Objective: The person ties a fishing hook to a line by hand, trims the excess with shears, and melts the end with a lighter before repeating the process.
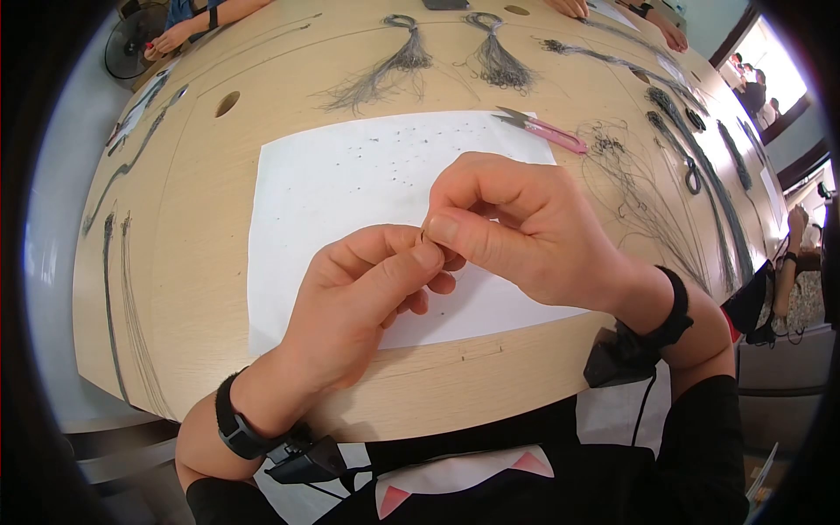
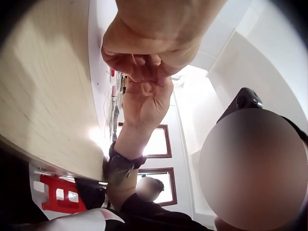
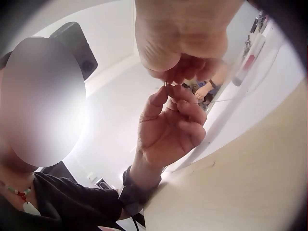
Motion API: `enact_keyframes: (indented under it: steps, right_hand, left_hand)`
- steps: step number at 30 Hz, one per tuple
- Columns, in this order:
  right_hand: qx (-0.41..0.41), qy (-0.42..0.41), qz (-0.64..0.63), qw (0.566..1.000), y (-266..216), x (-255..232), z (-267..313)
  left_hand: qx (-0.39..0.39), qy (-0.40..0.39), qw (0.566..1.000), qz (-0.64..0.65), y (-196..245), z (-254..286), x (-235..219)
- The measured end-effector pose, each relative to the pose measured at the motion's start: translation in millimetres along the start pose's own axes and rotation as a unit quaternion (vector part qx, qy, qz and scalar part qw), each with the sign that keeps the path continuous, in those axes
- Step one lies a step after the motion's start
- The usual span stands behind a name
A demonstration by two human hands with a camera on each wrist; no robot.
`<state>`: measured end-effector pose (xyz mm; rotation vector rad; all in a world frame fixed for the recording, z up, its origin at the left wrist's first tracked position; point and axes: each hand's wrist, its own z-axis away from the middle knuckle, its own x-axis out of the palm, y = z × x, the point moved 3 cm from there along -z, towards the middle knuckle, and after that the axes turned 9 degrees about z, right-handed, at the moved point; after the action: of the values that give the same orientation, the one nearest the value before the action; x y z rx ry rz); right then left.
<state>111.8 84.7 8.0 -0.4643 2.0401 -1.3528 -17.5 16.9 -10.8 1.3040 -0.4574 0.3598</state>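
Note:
Over the white paper sheet (image 1: 306, 201), my two hands meet fingertip to fingertip. Thumb and forefinger of my left hand (image 1: 354, 284) pinch a small dark fish hook (image 1: 423, 236), which pokes up between the fingertips. My right hand (image 1: 538, 232) pinches the same tiny piece from the other side, thumb against curled forefinger. In the right wrist view, a thin fishing line (image 3: 219, 101) runs out past the left fingers. Most of the hook is hidden by the fingertips. Dark specks, too small to make out, are scattered across the paper.
Pink-handled thread snips (image 1: 556, 134) lie at the paper's upper right edge. Loose lines with hooks (image 1: 621, 157) spread right of it. Tied line bundles (image 1: 499, 61) lie at the back, others along both sides. Other people's hands (image 1: 172, 39) are at the far table edge.

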Motion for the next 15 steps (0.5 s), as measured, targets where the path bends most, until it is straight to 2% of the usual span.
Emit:
enact_keyframes:
  steps: [3, 8, 11, 13, 15]
  right_hand:
    - [-0.002, 0.008, -0.010, 1.000, 1.6, 0.5, 0.1]
    - [-0.038, 0.036, 0.055, 0.997, -2.0, -2.4, -0.3]
    - [-0.031, 0.040, 0.074, 0.996, -2.9, -2.7, 0.2]
    - [-0.030, 0.044, 0.070, 0.996, -2.1, -2.2, 0.7]
    - [-0.029, 0.048, 0.065, 0.996, -2.6, -2.3, 1.1]
  left_hand:
    - [-0.002, 0.003, 1.000, 0.016, -1.6, 0.1, 0.0]
    - [0.031, 0.003, 0.999, 0.039, -5.6, -0.3, -4.5]
    - [0.069, 0.014, 0.997, -0.022, -4.7, 0.0, -4.9]
    - [0.149, 0.008, 0.982, -0.111, -0.7, 0.5, -1.8]
    - [0.145, 0.007, 0.984, -0.107, 0.5, 0.9, -1.3]
